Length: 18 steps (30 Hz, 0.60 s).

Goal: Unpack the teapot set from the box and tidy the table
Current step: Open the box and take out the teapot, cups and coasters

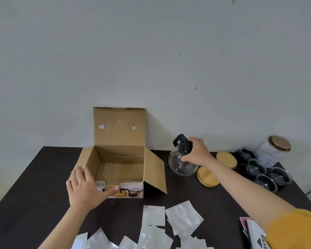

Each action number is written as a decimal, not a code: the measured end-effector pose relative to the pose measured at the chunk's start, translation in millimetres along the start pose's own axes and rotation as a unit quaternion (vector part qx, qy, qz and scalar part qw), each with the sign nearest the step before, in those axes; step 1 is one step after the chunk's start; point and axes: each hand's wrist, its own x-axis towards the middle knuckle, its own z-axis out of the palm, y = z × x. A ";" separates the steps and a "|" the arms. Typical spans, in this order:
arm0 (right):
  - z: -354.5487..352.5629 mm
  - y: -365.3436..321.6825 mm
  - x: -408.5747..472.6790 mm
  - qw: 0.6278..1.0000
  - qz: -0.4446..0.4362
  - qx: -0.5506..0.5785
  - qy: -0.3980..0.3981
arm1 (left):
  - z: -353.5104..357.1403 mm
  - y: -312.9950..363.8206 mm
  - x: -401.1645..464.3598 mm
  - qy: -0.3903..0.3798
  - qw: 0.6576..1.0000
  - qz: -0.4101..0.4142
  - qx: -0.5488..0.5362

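Observation:
An open cardboard box (118, 164) stands on the dark table (34, 194), its lid flap upright against the wall and its inside showing only cardboard. My left hand (86, 189) lies flat against the box's front left corner, fingers spread. To the right of the box a clear glass teapot (180, 164) with a black lid and handle rests on the table. My right hand (197, 151) grips its black top. Several small glass cups (264, 169) stand at the far right.
Two round wooden lids (207, 177) lie beside the teapot. A white tin with a gold lid (275, 150) stands at the back right. Several white plastic bags (169, 223) are scattered along the front edge. Printed papers (250, 230) lie at the front right.

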 end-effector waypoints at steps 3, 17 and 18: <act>10.1 6.0 11.8 1.000 0.012 -0.013 -0.022 | 0.3 -1.4 1.5 -0.013 1.000 0.003 -0.017; 31.3 21.6 38.4 0.998 0.008 -0.025 -0.048 | 8.5 -3.2 3.8 -0.006 0.999 0.004 -0.046; 32.1 20.4 36.6 0.998 0.006 -0.062 -0.032 | 8.4 -3.1 3.5 -0.007 0.999 0.004 -0.046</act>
